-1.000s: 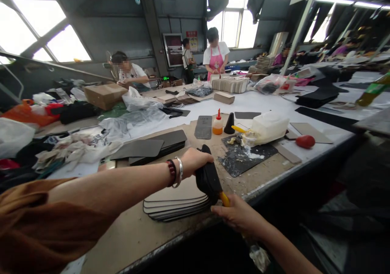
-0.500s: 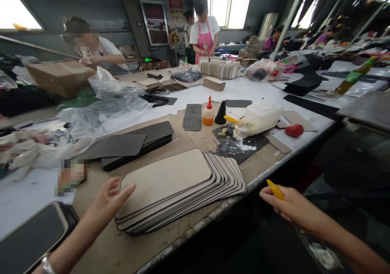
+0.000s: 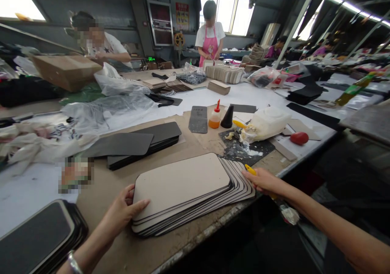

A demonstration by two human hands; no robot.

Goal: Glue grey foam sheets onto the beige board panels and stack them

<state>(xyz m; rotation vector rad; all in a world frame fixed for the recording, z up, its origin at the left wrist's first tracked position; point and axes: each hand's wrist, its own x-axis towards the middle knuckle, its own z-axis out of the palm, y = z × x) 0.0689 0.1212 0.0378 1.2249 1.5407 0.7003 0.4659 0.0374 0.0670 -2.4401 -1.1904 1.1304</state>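
- Panel stack (image 3: pixel 181 186): beige boards with black edges, right in front of me on the surface (image 3: pixel 106 184), close to its front edge. Right end fanned out in steps, left end squarer.
- My left hand (image 3: pixel 120 209): at the stack's left end, thumb over the top board's corner, other fingers round the edge. Can't tell if they actually pinch it.
- My right hand (image 3: pixel 266 180): fingers closed round a yellow-handled tool (image 3: pixel 250 169), held at the fanned right end of the stack. Handle tip pokes out above my grip; whitish, caked end hangs below, past the surface edge. Can't tell if the hand touches the boards.
- Pile of dark panels (image 3: pixel 39 233), pale border on the top one: near left, beside my left forearm.
- Grey panels (image 3: pixel 146 142): just behind my stack, to the left, top one lying askew.
- Black sheet (image 3: pixel 251 154) smeared with white: behind the fanned end. White jug (image 3: pixel 268 121) on its side there, mouth crusted, yellow handle (image 3: pixel 239 124) by the mouth. Red lump (image 3: pixel 299 138) to its right.
- Further back: grey panel with writing (image 3: pixel 198 119), red-nozzled bottle (image 3: pixel 214 117) with orange contents, black cone (image 3: pixel 227 117), all in a row.
- Beyond: clear plastic (image 3: pixel 111 107) and cardboard box (image 3: pixel 65 71) on the left.
- Farthest: person in pink apron (image 3: pixel 210 42) behind a row of beige pieces (image 3: pixel 225 73).
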